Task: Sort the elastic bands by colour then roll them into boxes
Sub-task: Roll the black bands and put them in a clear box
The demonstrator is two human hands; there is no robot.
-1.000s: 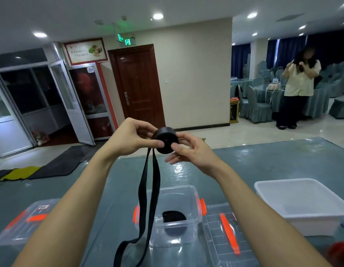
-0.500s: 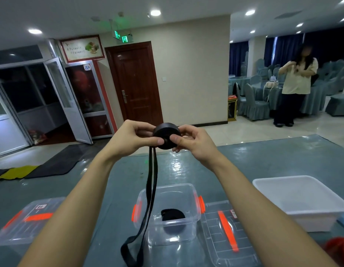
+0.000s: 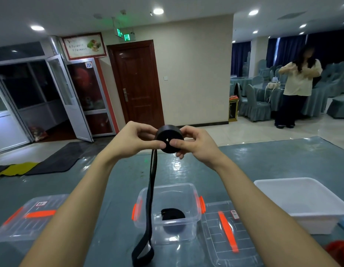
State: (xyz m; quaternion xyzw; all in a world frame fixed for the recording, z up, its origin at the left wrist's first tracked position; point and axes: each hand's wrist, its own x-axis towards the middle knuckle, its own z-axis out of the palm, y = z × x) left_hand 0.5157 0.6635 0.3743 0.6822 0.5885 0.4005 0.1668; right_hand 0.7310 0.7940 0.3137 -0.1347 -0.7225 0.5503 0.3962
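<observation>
A black elastic band roll [image 3: 168, 136] is held up in front of me, above the table. My left hand [image 3: 134, 138] pinches its left side and my right hand [image 3: 194, 142] pinches its right side. The band's unrolled tail [image 3: 151, 199] hangs straight down and ends in a loop near the front edge. Below stands an open clear box [image 3: 188, 191] with orange clips, and a rolled black band [image 3: 173, 216] lies inside it.
The box's clear lid [image 3: 225, 234] with an orange handle lies to its right. A closed clear box [image 3: 26, 218] sits at the front left, a white tub [image 3: 302, 205] at the right. Red bands [image 3: 339, 249] show at the bottom right corner. A person stands far right.
The hanging tail has become shorter as more band went onto the roll; its looped end has risen. Both hands stay on the roll.
</observation>
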